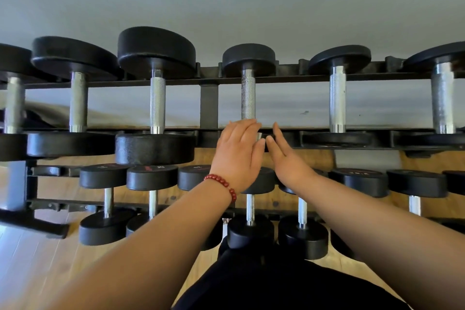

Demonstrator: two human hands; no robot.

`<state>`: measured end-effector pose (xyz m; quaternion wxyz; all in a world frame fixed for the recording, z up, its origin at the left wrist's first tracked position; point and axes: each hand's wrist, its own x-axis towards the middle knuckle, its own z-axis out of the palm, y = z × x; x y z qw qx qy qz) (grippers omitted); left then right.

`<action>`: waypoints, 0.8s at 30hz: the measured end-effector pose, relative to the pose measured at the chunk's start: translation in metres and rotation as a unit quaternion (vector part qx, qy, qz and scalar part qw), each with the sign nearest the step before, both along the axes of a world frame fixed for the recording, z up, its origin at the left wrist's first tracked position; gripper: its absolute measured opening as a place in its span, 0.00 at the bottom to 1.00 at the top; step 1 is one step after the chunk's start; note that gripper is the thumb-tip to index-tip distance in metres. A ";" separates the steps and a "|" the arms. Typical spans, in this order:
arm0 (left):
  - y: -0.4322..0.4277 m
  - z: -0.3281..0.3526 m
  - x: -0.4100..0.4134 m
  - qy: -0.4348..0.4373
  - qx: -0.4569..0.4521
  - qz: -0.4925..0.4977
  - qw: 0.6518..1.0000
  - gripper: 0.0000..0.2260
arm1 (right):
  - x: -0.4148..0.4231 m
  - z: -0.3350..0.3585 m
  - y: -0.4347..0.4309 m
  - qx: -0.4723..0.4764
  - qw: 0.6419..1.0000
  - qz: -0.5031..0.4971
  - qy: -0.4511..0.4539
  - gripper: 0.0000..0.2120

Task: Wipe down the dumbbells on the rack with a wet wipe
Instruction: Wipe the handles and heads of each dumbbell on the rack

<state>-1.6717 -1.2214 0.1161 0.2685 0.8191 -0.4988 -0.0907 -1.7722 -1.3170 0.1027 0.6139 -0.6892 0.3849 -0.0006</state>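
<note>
A black two-tier rack (208,106) holds rows of black dumbbells with steel handles. My left hand (237,151), with a red bead bracelet on the wrist, lies flat with straight fingers over the near head of the middle upper-tier dumbbell (248,94), hiding that head. My right hand (284,156) is close beside it on the right, fingers straight, its tips at the rack's front rail. A small pale scrap (259,136), apparently the wet wipe, shows between the two hands under my left fingertips. Most of it is hidden.
Larger dumbbells (157,98) sit left of my hands and others (337,100) to the right on the upper tier. Smaller dumbbells (302,211) fill the lower tier under my forearms. A grey wall is behind the rack and a wooden floor (30,259) below it.
</note>
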 end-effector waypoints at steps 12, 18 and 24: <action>0.030 0.006 0.025 0.376 -0.089 0.080 0.919 0.15 | 0.005 0.011 -0.005 -0.473 0.822 0.272 -0.166 0.22; 0.033 0.003 0.037 0.392 -0.072 0.103 0.911 0.15 | 0.008 -0.002 -0.008 -0.546 0.768 0.273 -0.195 0.20; 0.031 0.000 0.041 0.402 -0.046 0.099 0.909 0.16 | 0.026 0.002 0.000 -0.561 0.759 0.265 -0.196 0.15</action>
